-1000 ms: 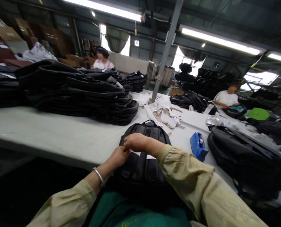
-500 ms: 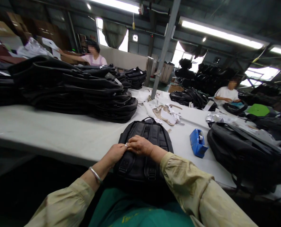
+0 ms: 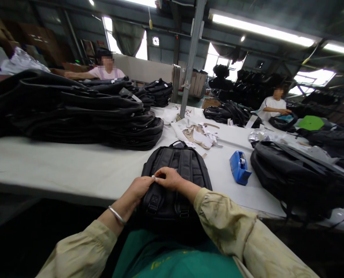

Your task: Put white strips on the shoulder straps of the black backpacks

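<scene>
A black backpack (image 3: 198, 166) lies in front of me at the table's front edge, its shoulder straps facing up and its top loop pointing away. Over its left side, my left hand (image 3: 141, 188) and my right hand (image 3: 169, 178) meet with fingertips pinched together. Between them shows a small white piece (image 3: 154, 177), too small to tell whether it is paper or tape. The left hand's fingers are partly hidden behind its own back. My right thumb and forefinger form a ring at the white piece.
Stacked black backpacks (image 3: 82, 112) fill the table's left. A blue tape dispenser (image 3: 239, 168) stands right of my backpack, with another black bag (image 3: 293, 181) beyond it. Paper scraps (image 3: 201, 136) lie ahead by a metal post (image 3: 191, 61). Two co-workers are across the tables.
My view has shifted slightly, so the surroundings sit further left. Both hands stay at nearly the same spot on the backpack, and the right hand's fingers have rounded into a more visible pinch.
</scene>
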Available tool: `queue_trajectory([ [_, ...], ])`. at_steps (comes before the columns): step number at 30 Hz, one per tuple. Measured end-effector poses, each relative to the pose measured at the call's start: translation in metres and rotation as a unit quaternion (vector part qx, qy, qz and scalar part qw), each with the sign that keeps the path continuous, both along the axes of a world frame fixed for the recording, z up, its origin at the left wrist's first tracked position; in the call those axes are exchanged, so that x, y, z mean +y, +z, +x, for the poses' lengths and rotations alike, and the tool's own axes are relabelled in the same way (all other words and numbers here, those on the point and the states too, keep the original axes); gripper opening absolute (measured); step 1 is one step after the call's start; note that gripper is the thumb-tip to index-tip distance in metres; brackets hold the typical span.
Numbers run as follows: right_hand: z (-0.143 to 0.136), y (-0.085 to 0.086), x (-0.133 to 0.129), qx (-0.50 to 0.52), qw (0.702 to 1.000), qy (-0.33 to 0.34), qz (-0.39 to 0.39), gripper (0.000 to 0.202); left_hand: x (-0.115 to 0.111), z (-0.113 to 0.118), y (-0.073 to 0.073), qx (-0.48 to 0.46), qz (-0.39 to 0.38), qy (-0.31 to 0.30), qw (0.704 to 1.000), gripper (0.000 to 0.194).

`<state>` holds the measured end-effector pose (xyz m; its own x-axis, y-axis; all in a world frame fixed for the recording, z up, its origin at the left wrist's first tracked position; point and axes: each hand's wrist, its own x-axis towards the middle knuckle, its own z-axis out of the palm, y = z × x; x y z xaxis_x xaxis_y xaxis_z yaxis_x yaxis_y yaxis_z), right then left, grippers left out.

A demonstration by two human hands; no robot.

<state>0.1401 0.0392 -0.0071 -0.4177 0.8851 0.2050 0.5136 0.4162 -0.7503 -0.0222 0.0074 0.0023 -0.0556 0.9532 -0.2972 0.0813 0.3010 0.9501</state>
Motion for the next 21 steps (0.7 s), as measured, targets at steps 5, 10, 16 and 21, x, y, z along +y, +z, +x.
queue_trajectory([
  [5, 0.0026, 0.0032, -0.0031, -0.056, 0.994, 0.041, 0.084, 0.014, -0.0013, -0.0035, -0.0062, 0.050, 0.010, -0.035, 0.998, 0.032],
  [10, 0.0046, 0.0016, -0.0054, -0.071, 0.973, 0.101, 0.197, 0.018, -0.0049, -0.0027, -0.0048, 0.007, -0.020, -0.052, 0.998, 0.041],
  [16, 0.0069, -0.0014, -0.0001, -0.072, 0.965, 0.139, 0.213, 0.012, -0.0027, -0.0043, -0.0039, 0.027, -0.025, -0.060, 0.998, 0.043],
  [21, 0.0060, 0.0024, -0.0013, -0.036, 0.980, 0.114, 0.162, 0.015, -0.0007, -0.0045, -0.0060, 0.039, -0.021, -0.052, 0.998, 0.042],
])
